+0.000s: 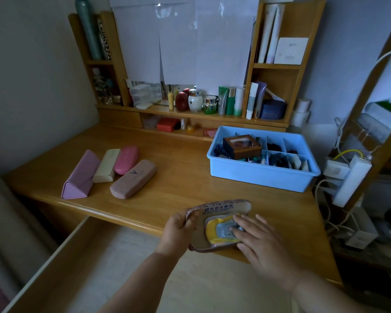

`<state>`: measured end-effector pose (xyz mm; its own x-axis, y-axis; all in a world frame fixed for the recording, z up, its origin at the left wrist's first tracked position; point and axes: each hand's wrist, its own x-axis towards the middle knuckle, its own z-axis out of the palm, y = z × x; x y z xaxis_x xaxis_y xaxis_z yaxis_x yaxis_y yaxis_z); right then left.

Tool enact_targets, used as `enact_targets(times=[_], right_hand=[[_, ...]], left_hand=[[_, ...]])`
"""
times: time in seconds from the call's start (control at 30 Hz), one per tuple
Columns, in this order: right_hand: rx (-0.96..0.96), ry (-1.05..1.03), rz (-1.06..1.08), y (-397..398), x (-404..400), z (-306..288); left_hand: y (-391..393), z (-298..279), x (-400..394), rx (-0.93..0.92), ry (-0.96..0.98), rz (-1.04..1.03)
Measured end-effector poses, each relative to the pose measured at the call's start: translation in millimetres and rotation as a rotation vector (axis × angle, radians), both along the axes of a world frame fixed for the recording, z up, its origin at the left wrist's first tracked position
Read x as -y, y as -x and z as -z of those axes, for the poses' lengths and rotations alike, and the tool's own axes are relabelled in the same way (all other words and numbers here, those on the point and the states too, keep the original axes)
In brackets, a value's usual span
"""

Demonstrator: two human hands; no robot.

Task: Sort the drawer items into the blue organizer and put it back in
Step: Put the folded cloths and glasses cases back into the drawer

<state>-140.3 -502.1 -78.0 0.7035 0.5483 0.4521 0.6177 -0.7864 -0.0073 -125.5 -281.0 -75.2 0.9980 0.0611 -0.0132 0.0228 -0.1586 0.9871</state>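
Two hands busy, so go big to small. Desk fills the middle; open drawer sits at 7 o'clock, pulled out below the front edge, its interior looks bare from this angle. Blue organizer stands on the desk at 2 o'clock from your hands, well apart, long axis running left-right, compartments already holding a brown box and small dark items I can't identify. Four glasses cases lie in a row at 10 o'clock, not yet sorted.

Open glasses case is at the desk's front edge, at dead centre, long axis roughly left-right, with a yellow and grey cloth lying inside it. Your left hand grips the case's left end, fingers curled round the rim. Your right hand lies flat on the cloth, fingers straight and spread, pressing, not pinching anything.

Judgement: you're tucking the cloth down before closing the case. Your right hand is nearer the organizer, so the carry goes up and right toward 2 o'clock. Risk: the case overhangs the edge above the drawer.
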Motion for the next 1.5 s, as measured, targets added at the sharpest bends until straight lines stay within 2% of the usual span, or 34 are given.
enact_targets(times=[0.17, 0.4, 0.5, 0.6, 0.73, 0.8, 0.87, 0.93, 0.97, 1.03, 1.13, 1.2, 1.33, 1.5], right_hand=[[0.083, -0.004, -0.009, 19, -2, -4], [0.269, -0.198, -0.153, 37, -17, -29], [0.207, -0.169, -0.115, 46, -16, -30], [0.142, -0.191, 0.021, 57, -11, -24], [0.067, -0.380, 0.026, 76, -11, -22], [-0.108, -0.715, 0.170, 81, -17, -29], [-0.544, -1.228, 0.313, 83, -29, -46], [-1.064, -1.796, 0.148, 74, -39, -52], [-1.224, -1.945, 0.022, 72, -42, -53], [-1.291, -2.048, -0.067, 68, -50, -53], [-1.237, -2.144, 0.007, 66, -61, -47], [-1.242, -2.127, 0.011, 65, -60, -45], [-1.330, -2.065, 0.136, 66, -59, -43], [-1.383, -2.013, 0.336, 61, -61, -38]], left_hand=[[13, -13, -1, 0.019, -0.038, -0.007], [35, -49, 8, 0.143, -0.027, 0.027], [45, -50, 1, 0.152, -0.108, -0.008], [56, -47, -6, 0.119, -0.051, -0.038], [69, -43, -11, 0.103, -0.014, -0.069], [75, -47, -10, 0.099, 0.021, -0.073], [80, -54, -8, 0.089, 0.067, -0.059], [85, -57, -3, 0.064, 0.118, -0.035], [88, -58, 2, 0.052, 0.131, -0.038], [97, -58, 14, 0.041, 0.134, -0.050], [113, -58, 26, 0.051, 0.142, 0.079], [120, -65, 25, -0.005, 0.175, 0.186], [120, -79, 20, -0.305, 0.291, 0.275], [118, -77, 27, -0.252, 0.229, 0.285]])
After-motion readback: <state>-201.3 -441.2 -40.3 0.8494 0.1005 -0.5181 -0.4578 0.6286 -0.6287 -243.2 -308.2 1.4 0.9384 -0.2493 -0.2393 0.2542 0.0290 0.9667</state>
